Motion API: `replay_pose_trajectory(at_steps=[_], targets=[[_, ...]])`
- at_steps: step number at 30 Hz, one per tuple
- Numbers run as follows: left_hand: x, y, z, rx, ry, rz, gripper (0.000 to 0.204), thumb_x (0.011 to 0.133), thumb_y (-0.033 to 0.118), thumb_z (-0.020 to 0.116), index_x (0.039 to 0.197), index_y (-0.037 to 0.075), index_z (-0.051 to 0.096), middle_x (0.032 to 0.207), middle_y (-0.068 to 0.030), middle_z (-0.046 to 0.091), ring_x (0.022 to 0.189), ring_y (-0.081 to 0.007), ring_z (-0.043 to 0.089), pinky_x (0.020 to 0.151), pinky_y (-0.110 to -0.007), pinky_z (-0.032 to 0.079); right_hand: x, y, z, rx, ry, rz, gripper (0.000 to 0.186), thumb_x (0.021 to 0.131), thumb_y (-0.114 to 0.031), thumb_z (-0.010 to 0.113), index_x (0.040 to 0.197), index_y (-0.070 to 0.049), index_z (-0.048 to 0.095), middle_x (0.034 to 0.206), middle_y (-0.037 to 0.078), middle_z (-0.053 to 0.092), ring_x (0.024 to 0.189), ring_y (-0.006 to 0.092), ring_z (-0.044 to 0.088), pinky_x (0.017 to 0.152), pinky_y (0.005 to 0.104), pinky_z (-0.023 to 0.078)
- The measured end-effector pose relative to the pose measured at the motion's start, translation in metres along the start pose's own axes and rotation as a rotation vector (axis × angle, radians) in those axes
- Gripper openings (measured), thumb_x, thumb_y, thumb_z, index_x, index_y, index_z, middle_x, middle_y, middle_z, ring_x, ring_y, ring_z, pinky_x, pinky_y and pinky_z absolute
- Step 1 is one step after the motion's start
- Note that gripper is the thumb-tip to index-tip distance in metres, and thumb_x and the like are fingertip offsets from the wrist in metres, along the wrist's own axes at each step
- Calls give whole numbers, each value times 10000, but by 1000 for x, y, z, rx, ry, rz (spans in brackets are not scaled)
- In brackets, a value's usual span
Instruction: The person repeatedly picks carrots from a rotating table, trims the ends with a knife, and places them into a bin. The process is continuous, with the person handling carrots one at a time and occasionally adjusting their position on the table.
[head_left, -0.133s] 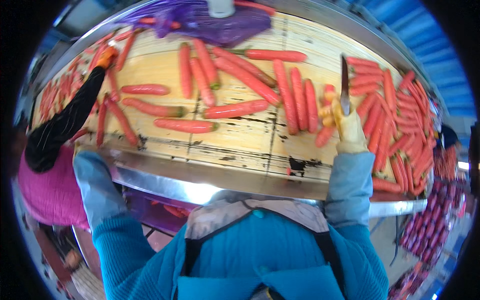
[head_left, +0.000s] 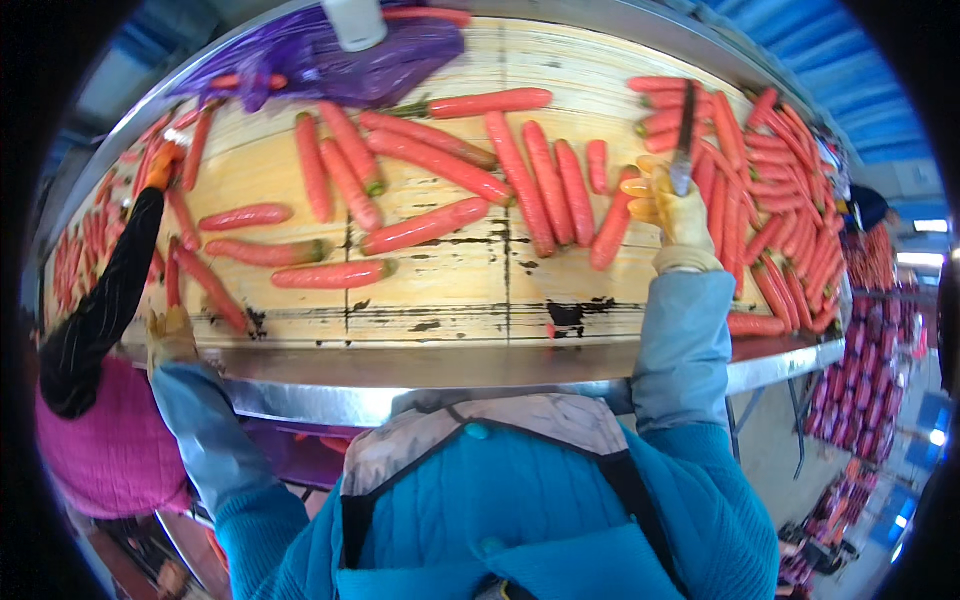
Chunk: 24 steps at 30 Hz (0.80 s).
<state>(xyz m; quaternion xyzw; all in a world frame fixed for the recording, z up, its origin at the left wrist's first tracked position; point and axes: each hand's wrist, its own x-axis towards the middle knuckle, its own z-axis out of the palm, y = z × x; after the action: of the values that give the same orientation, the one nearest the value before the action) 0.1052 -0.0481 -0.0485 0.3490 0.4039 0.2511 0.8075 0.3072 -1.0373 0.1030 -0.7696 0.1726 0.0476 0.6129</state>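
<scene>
My right hand [head_left: 680,215], in a pale rubber glove, is closed around the handle of a knife [head_left: 686,135]. The blade points away from me, over the far end of the carrot pile. Just left of its fingers lies a carrot [head_left: 612,235], with a short carrot piece [head_left: 597,166] beyond it. At the table's near left edge is my left hand [head_left: 173,335], gloved too; its fingers look apart and I see nothing in them. A slanting carrot [head_left: 211,290] lies close to it. Several more carrots [head_left: 435,225] are spread over the wooden board [head_left: 430,300].
Many carrots [head_left: 785,190] are heaped at the table's right end. A purple plastic bag [head_left: 380,70] and a white container [head_left: 355,24] are at the far side. On the left, a co-worker's orange-gloved hand [head_left: 163,167] reaches among carrots. A metal rim [head_left: 330,402] edges the near side.
The whole view has shifted, so the table appears further left. My right hand with the knife has moved right, away from the nearby carrot. More of my left hand shows.
</scene>
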Motion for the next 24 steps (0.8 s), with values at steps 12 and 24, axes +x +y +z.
replay_pose_trajectory(at_steps=[12, 24], targets=[[-287, -184, 232, 60, -729, -73, 537, 1063, 315, 508, 1472, -30, 461, 1567, -211, 408, 1473, -344, 366, 1259, -471, 254, 101, 0, 76, -1038, 13, -274, 275, 919, -225, 568, 1025, -52, 753, 1009, 246, 727, 956, 410, 713, 819, 514, 565], [-286, -181, 257, 478, -765, -83, 478, 1075, 279, 520, 1448, -18, 492, 1468, -210, 526, 1325, -317, 550, 1121, -426, 470, -19, -59, -26, 291, -321, -234, 312, 924, -188, 706, 1166, 8, 688, 1103, 116, 743, 987, 144, 664, 880, 276, 476]])
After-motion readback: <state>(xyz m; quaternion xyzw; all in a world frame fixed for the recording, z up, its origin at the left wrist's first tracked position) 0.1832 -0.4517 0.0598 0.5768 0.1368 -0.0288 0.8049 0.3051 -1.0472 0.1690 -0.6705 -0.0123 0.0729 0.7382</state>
